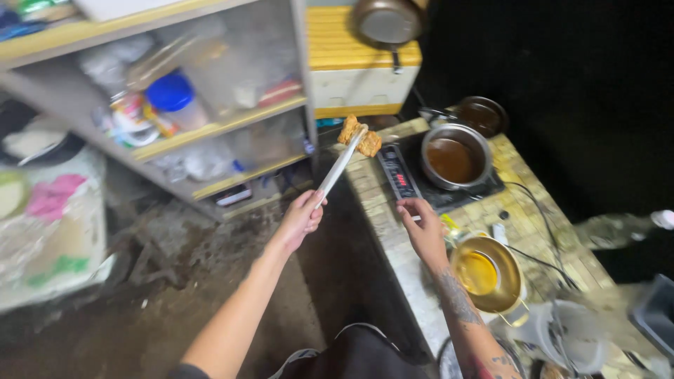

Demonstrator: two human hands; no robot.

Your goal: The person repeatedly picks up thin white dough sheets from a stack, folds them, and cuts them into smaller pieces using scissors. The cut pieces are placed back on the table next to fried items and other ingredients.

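My left hand [302, 217] grips long metal tongs [340, 165] that point up and away from me. The tongs pinch a golden-brown fried piece of food [358, 135], held in the air beside the counter's left end. My right hand [421, 221] reaches forward with its fingers spread toward the dark induction cooker [400, 172], touching or hovering at its control panel. A steel pot [456, 156] of brown oil sits on that cooker. Nearer me on the tiled counter stands a gold-coloured bowl [488, 274] with yellow liquid, just right of my right forearm.
A shelf unit [217, 126] with bags and a blue-lidded jar stands to the left. A frying pan [390, 24] rests on a yellow-and-white box at the back. A dark pan [484, 112] sits behind the pot. Cables run across the tiled counter [554, 245]. Rough concrete floor lies below.
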